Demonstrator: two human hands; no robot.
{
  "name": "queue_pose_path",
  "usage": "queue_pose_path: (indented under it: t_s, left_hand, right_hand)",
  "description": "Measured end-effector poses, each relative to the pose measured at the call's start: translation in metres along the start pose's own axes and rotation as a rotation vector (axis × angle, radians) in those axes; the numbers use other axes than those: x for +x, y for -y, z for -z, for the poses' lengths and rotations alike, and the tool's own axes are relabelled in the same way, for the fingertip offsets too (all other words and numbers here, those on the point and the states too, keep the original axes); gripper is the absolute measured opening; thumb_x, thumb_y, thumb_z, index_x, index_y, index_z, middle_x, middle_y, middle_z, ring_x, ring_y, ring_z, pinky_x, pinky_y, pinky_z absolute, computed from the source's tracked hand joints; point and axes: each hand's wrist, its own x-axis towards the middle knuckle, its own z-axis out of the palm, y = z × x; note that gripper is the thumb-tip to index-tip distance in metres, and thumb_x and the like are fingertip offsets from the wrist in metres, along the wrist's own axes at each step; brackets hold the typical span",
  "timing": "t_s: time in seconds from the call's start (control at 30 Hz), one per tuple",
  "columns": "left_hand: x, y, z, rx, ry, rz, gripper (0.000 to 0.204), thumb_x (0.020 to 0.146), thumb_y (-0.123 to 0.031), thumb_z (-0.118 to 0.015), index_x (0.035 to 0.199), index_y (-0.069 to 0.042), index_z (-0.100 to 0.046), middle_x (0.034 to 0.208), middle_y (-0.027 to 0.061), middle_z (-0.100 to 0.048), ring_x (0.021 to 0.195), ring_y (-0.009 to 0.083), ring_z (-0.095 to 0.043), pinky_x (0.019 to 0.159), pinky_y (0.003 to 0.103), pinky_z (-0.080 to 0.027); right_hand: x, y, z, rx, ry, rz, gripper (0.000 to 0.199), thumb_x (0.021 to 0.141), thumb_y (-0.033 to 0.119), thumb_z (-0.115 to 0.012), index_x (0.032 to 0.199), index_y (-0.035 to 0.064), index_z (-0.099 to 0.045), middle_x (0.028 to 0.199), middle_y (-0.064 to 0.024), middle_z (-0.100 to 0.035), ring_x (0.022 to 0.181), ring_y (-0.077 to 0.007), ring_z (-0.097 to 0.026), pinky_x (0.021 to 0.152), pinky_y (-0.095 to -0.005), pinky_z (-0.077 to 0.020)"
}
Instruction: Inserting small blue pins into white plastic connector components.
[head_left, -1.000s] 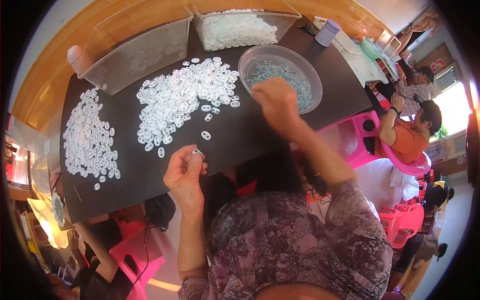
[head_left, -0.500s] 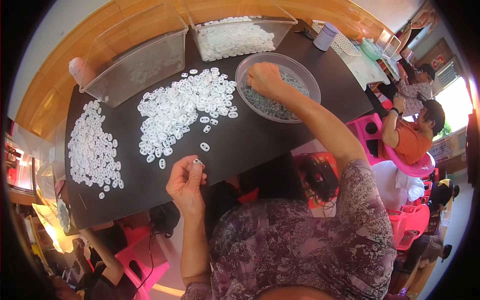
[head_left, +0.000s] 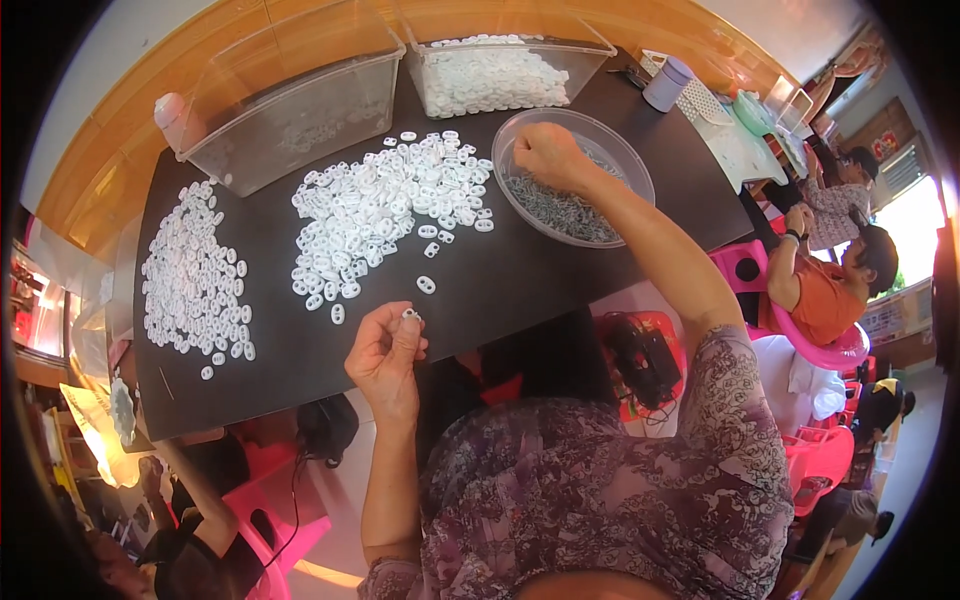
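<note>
My left hand (head_left: 388, 362) is closed just off the table's near edge, a small white plastic piece (head_left: 410, 314) pinched between thumb and fingers. My right hand (head_left: 548, 155) reaches into the left part of a clear round tub (head_left: 648, 190). Its fingers are curled down and partly hidden, so what they hold cannot be seen. Small grey metal pieces, which look like screws (head_left: 570, 212), fill the tub's bottom. A big pile of white oval two-holed pieces (head_left: 385, 205) lies left of the tub, with one loose oval piece (head_left: 426, 285) nearest my left hand.
Another white pile (head_left: 195, 280) covers the dark table's (head_left: 290, 375) left side. Two clear bins stand at the back, one nearly bare (head_left: 300, 140), one holding white pieces (head_left: 495, 80). A lilac-lidded container (head_left: 668, 85) is at back right. Other people sit around on pink chairs.
The whole view has shifted slightly to the right. My left hand keeps its pinch on the white piece, and my right hand stays in the tub, its fingers still curled.
</note>
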Motion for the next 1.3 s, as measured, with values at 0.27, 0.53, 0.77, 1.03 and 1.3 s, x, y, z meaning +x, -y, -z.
queue_pose_path:
  t_s: [0.27,0.53,0.77,1.03,1.3]
  left_hand:
    - [-0.002,-0.001,0.0,-0.003,-0.004,-0.011,0.014,0.085,-0.009,-0.063,0.096,0.0,-0.061,0.074,0.0008,-0.059,0.058,0.0051,-0.051,0.052,0.017,-0.042]
    - [-0.002,0.001,0.001,-0.003,-0.014,-0.018,0.016,0.083,-0.006,-0.064,0.097,0.002,-0.061,0.074,0.004,-0.061,0.057,0.0063,-0.052,0.051,0.018,-0.043]
    - [-0.002,0.0,0.0,0.01,-0.003,-0.014,0.013,0.085,-0.007,-0.062,0.095,0.0,-0.061,0.073,0.001,-0.059,0.058,0.0056,-0.051,0.052,0.018,-0.042]
    - [-0.002,0.001,0.002,-0.028,0.017,-0.012,0.013,0.084,-0.006,-0.062,0.096,0.0,-0.061,0.076,0.0017,-0.059,0.06,0.0052,-0.051,0.053,0.017,-0.042]
    - [-0.002,0.002,0.003,-0.001,-0.006,-0.006,0.015,0.084,-0.004,-0.062,0.097,0.002,-0.061,0.075,0.0041,-0.061,0.058,0.0066,-0.052,0.053,0.018,-0.043]
  right_hand:
    - [-0.009,0.013,0.025,0.519,0.156,-0.26,0.014,0.071,0.012,-0.059,0.066,-0.0008,-0.06,0.06,-0.0042,-0.06,0.052,-0.01,-0.051,0.049,-0.0281,-0.0419]
    - [-0.016,0.007,0.021,0.492,0.059,-0.171,0.011,0.07,0.007,-0.059,0.074,-0.0029,-0.062,0.065,-0.0042,-0.059,0.059,-0.0092,-0.053,0.054,-0.0241,-0.0433]
    - [-0.02,0.001,0.02,0.478,0.092,-0.127,0.014,0.069,0.002,-0.06,0.081,-0.0035,-0.063,0.066,-0.0001,-0.056,0.061,-0.0069,-0.05,0.056,-0.0226,-0.0416]
    - [-0.024,0.028,0.031,0.619,0.107,-0.138,0.01,0.07,0.004,-0.063,0.079,-0.0004,-0.063,0.067,0.0021,-0.056,0.062,-0.0038,-0.049,0.055,-0.0205,-0.0398]
    - [-0.042,0.107,0.001,0.768,0.169,0.05,0.011,0.075,0.009,-0.06,0.076,-0.0021,-0.061,0.067,-0.0047,-0.06,0.065,-0.009,-0.055,0.06,-0.0243,-0.0457]
